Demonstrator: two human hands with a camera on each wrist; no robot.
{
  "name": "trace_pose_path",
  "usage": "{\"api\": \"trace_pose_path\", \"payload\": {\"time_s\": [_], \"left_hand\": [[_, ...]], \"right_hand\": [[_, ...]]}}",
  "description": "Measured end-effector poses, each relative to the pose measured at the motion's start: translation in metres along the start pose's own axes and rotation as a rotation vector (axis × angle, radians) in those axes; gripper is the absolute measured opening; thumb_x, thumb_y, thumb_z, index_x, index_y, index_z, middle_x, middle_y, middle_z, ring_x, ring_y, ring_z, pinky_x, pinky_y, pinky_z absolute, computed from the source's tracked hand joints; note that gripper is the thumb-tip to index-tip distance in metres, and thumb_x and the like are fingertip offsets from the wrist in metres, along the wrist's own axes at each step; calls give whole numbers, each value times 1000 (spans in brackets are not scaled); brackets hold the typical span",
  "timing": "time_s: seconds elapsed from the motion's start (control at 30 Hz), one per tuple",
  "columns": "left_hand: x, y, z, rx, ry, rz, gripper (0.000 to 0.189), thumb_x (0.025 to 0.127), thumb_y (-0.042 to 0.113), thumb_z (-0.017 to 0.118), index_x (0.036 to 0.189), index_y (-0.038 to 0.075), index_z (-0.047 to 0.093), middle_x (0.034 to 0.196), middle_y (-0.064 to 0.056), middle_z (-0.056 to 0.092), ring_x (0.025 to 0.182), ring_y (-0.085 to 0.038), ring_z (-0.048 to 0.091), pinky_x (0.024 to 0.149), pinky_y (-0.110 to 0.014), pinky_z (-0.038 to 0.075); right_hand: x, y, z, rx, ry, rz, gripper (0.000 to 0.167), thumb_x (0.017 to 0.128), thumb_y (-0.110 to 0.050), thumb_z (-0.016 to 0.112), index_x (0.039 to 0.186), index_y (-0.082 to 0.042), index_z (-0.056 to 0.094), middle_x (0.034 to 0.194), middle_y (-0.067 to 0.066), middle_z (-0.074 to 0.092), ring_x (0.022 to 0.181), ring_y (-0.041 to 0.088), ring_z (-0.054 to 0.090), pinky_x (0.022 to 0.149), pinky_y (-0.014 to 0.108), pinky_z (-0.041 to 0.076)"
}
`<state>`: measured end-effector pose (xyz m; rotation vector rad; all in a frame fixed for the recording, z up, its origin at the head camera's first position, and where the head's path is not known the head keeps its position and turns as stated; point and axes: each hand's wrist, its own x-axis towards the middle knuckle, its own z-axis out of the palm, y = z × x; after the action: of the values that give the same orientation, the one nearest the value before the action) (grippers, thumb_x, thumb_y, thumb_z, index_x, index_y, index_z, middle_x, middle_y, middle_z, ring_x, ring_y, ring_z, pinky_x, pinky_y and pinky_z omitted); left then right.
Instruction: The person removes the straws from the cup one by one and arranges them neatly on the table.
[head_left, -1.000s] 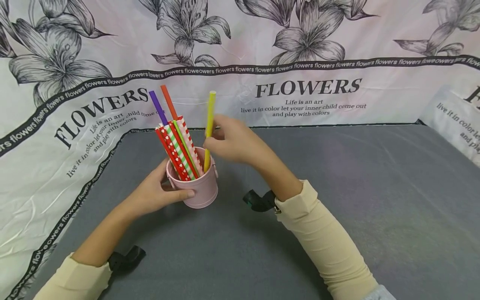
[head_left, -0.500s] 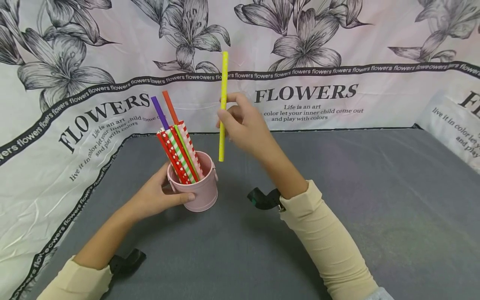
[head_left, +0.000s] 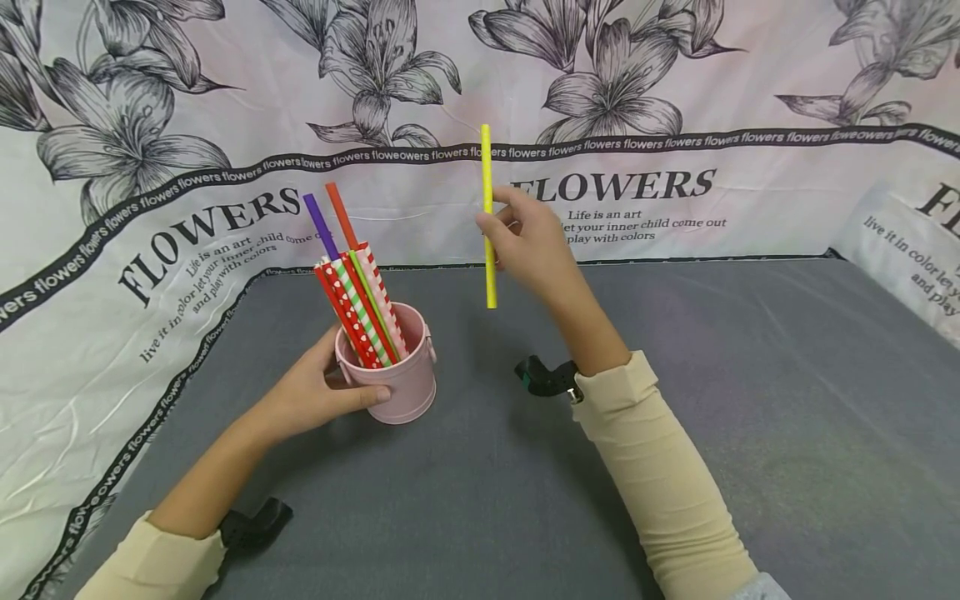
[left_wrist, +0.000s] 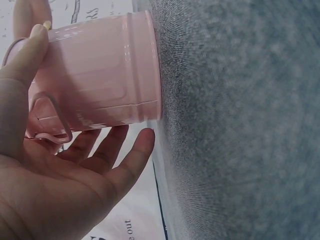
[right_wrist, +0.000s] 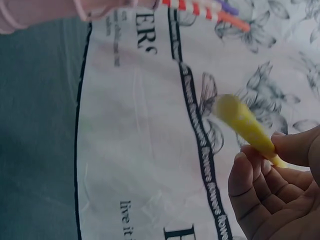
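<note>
A pink metal bucket with small side handles stands on the grey table. My left hand holds it from the left, thumb across its front and fingers behind. Several paper straws, red, green-striped, pink-patterned, purple and orange, lean to the left inside it. To the right of the bucket, my right hand pinches a yellow straw between thumb and fingers, upright in the air and apart from the bucket. In the right wrist view that yellow straw shows faint pale spots. The left wrist view shows the bucket wall between thumb and fingers.
Grey cloth covers the table. Behind it and along the left hangs a white sheet with flower drawings and printed words. A black wrist camera mount sits at the right cuff, another mount at the left cuff.
My right hand has lifted the yellow straw up out of the bucket and carried it to the right, lowering it slightly at the end. The left hand keeps its hold on the bucket.
</note>
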<state>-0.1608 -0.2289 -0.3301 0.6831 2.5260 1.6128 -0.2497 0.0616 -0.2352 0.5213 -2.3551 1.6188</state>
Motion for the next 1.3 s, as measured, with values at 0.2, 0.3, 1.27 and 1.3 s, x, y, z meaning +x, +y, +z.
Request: {"api": "trace_pose_path", "payload": {"time_s": [0.2,0.3,1.27,1.3], "left_hand": [[0,0,0,6,0,0,79,84,13,81,148,14,36,137,-4,52,123,-25,52,93,-41,54],[0,0,-1,10,1,-3,79,84,13,82,148,14,35,137,-4,52,123,-26,52,92,-42,54],[-1,0,-1,11,-7,7,78,85,13,81,148,14,35,137,-4,51,123,-26,50,92,-41,54],[0,0,-1,15,-7,6,79,85,13,81,148,14,34,137,-4,51,123,-26,50,92,-42,54]], "right_hand": [[4,11,-6,-48,27,28,49,99,-14,64,145,-9,48,94,15,65,80,24,63,66,38,58],[5,15,-8,-82,35,17,50,100,-14,64,146,-9,46,97,17,66,83,24,63,68,35,56],[15,67,3,-236,-140,282,48,96,-11,57,142,-5,44,99,14,62,69,24,60,60,32,51],[15,68,4,-244,-144,290,48,95,-11,57,142,-5,44,99,14,62,68,24,60,60,32,51]]}}
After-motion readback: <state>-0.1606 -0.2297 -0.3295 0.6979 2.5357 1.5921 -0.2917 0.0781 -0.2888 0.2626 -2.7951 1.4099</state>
